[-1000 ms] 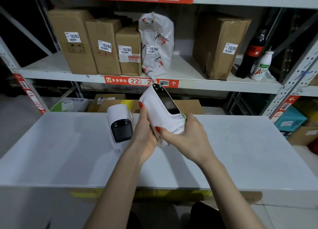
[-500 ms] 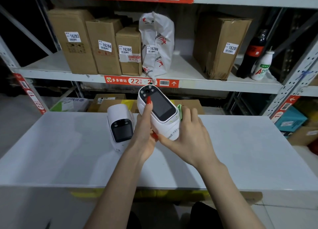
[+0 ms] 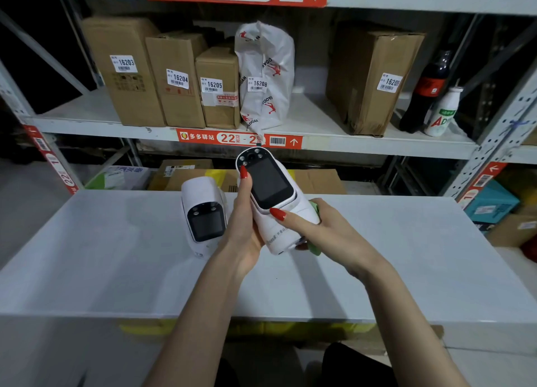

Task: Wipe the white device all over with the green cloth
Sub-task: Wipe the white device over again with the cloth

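Head view: white handheld device with a dark screen (image 3: 271, 196) is held up above the flat white tabletop (image 3: 392, 270), between both hands. Left hand (image 3: 245, 229) grips its left side, thumb up along the screen bezel (red nail near the lens cluster), remaining fingers hidden behind the body. Right hand (image 3: 328, 229) holds the lower right side, thumb across the front just below the screen, fingers curled round the back. Crumpled green cloth (image 3: 315, 212) sits sandwiched between right-hand fingers and the device's back/right side; only slivers show, at the top and bottom of the hand.

Device long axis runs lower-right to upper-left in frame, tilted away from the viewer. Lens end points up and away towards the shelving, butt end down by the right palm. Screen faces the camera.

A second white device of the same type (image 3: 203, 216) lies on the tabletop just left of the left hand, screen up.

Behind: metal rack shelf (image 3: 319, 119) with labelled cardboard boxes (image 3: 174, 78).
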Demonstrator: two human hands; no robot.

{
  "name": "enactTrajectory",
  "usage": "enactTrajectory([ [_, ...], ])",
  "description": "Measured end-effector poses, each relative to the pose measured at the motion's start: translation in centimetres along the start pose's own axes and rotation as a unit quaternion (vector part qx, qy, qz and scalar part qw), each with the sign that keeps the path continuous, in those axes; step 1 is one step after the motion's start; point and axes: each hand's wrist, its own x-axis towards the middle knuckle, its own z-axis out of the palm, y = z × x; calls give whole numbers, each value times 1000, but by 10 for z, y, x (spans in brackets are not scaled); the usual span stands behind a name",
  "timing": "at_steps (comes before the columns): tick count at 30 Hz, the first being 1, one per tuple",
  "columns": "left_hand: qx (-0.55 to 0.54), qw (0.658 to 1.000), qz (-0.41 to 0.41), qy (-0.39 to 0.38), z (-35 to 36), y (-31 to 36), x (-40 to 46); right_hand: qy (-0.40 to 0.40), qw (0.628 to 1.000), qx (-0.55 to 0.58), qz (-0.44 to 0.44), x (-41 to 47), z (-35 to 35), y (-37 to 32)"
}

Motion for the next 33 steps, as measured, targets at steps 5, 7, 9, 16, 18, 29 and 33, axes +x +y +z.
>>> enactTrajectory([
  [5, -5, 999, -29, -23, -4, 1, -1, 28, 999, 42, -13, 1, 0, 0],
  [7, -2, 999, -38, -18, -8, 1, 1, 47, 999, 22, -13, 3, 2, 2],
  [9, 12, 998, -53, -16, -12, 0, 3, 58, 998, 1, -14, 3, 2, 4],
  [16, 53, 993, -85, -60, -14, 2, 1, 79, 997, -8, -13, 1, -4, 3],
  [18, 55, 992, -85, -69, -12, 2, 0, 83, 997, -6, -8, 0, -5, 2],
  [29, 71, 996, 34, -35, -4, -1, -4, 34, 998, 50, 16, -3, -9, -3],
  [33, 113, 990, 80, -12, -2, -3, -6, 88, 996, 30, -1, 0, -11, 0],
])
